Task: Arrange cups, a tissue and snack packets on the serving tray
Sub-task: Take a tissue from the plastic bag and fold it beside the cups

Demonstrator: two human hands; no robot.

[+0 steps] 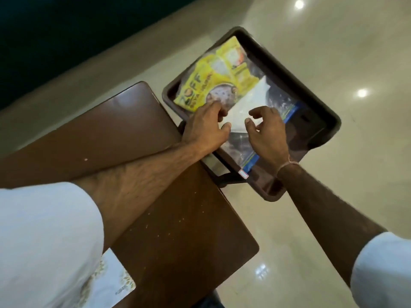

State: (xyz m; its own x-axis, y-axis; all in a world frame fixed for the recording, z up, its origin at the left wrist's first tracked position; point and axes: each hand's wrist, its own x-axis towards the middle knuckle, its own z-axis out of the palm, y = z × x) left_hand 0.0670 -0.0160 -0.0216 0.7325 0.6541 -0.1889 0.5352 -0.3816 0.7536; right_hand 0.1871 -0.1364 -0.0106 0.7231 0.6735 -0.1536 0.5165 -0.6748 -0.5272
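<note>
Smoothing the tissue [242, 105] flat is judged to be the step in hand, and it is best done with light, even pressure so that the paper is not creased or dragged off the packets beneath. The left hand [206, 127] is curled over the tissue's near-left edge, beside the yellow packet [213, 78]; whether anything is pinched cannot be told. The right hand [266, 130] is held with fingers bent and apart above the tissue, nothing gripped. One brown tray [329, 121] is seen, set just past the wooden table [111, 138]. One yellow packet, one clear packet [242, 150] with a blue edge, and one tissue are counted on it. No cups can be seen.
</note>
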